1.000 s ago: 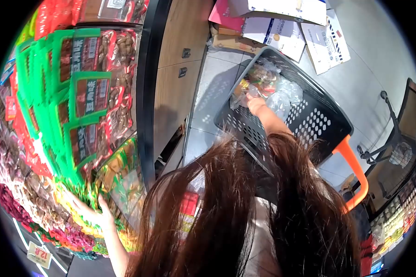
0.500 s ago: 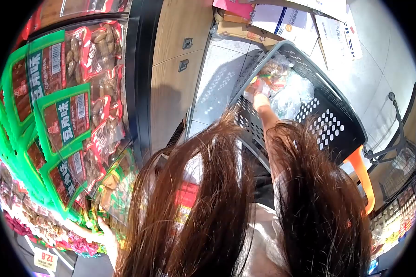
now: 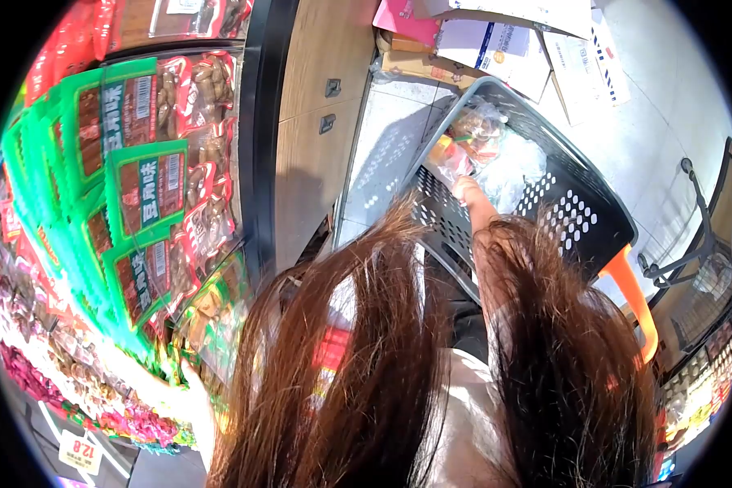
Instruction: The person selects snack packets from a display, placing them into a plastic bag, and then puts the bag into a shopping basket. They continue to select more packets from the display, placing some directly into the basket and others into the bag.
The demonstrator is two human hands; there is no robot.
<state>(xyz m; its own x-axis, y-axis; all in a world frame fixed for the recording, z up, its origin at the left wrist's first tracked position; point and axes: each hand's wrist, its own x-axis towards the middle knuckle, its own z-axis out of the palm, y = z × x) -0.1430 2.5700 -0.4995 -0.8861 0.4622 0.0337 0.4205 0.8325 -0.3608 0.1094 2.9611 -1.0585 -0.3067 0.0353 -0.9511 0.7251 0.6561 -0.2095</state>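
Note:
My right hand point(image 3: 468, 192) is inside the black perforated shopping basket point(image 3: 573, 220), just below a clear packet point(image 3: 449, 159) with red and yellow contents. Its fingers appear loose, apart from the packet's main body. Other clear plastic bags lie beside it, one with brownish food point(image 3: 478, 130) and one whitish point(image 3: 519, 167). At the lower left, my left hand point(image 3: 189, 400) reaches to the shelf, thumb apart from the fingers, beside small green and yellow packets point(image 3: 171, 359). Glare washes out its fingers, and hair covers the wrist.
Green-framed snack packs point(image 3: 149, 191) hang in rows on the left, above a price tag point(image 3: 81, 452). Wooden cabinet doors point(image 3: 321, 73) stand beside them. Cardboard and papers point(image 3: 496, 49) lie on the floor behind the basket. An orange handle point(image 3: 633, 301) extends from the basket's right side.
My right hand has drawn back slightly from the packet in the basket. The view has shifted, so the hanging packs sit farther right. My left hand stays by the small packets.

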